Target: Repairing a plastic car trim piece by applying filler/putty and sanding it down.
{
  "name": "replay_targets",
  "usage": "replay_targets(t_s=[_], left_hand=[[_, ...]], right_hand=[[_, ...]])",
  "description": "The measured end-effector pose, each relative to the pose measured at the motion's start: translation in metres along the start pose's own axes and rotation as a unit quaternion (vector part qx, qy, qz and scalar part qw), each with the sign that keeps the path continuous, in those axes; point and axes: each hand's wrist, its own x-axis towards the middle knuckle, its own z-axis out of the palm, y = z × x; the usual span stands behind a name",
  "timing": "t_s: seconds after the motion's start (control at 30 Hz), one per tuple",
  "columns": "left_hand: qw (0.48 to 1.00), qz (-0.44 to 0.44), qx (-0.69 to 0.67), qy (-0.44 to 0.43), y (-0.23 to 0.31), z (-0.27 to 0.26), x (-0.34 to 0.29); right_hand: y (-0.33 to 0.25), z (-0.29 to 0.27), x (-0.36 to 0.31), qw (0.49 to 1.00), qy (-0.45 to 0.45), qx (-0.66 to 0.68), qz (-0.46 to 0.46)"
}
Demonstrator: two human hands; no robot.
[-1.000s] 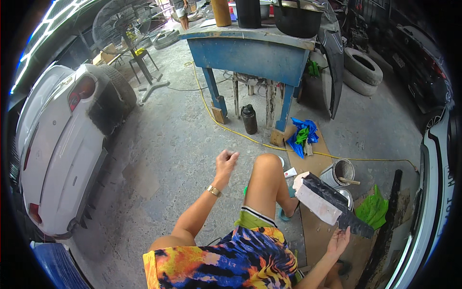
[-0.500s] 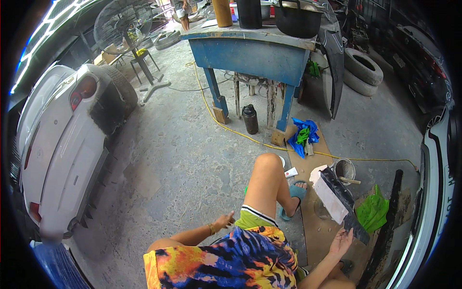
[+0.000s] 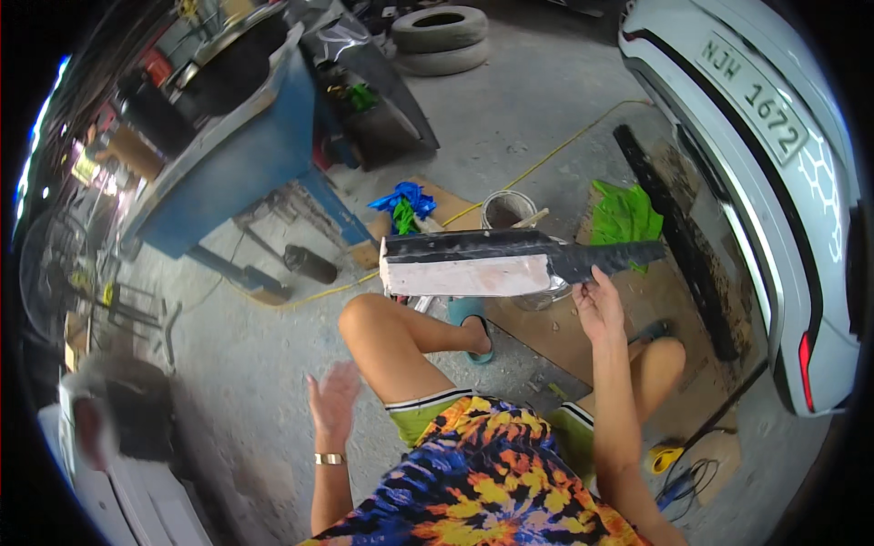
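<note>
The right grip (image 3: 601,314) pinches a long, stiff, black and pale-pink bar (image 3: 469,275) near its right end; the left grip (image 3: 335,400) is spread, empty. Best hold steady.

Along the near edge of the blue wooden table (image 3: 241,155) stand a brown cylinder (image 3: 135,155), a black cylinder (image 3: 159,114) and, toward the right corner, a round black pot (image 3: 238,71). Crumpled blue plastic (image 3: 410,194) lies at the far end of the flat brown cardboard sheet (image 3: 526,337).

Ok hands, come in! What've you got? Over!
Left hand open, apparently empty. Right hand gripping a long black and pale-pink piece by its narrower black section. Bare bent left knee between left hand and piece, in this view.
</note>
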Motion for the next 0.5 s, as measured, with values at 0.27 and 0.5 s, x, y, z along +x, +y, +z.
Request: replay_targets(t_s=[0.27,0.5], left_hand=[[0.928,0.210,0.302,-0.057,0.080,0.105,0.127],[0.667,0.326,0.664,-0.090,0.046,0.095,0.205]], right_hand=[[-0.030,0.012,-0.004,0.998,-0.002,-0.063,-0.017],[-0.011,0.005,-0.001,0.999,-0.005,-0.034,-0.030]])
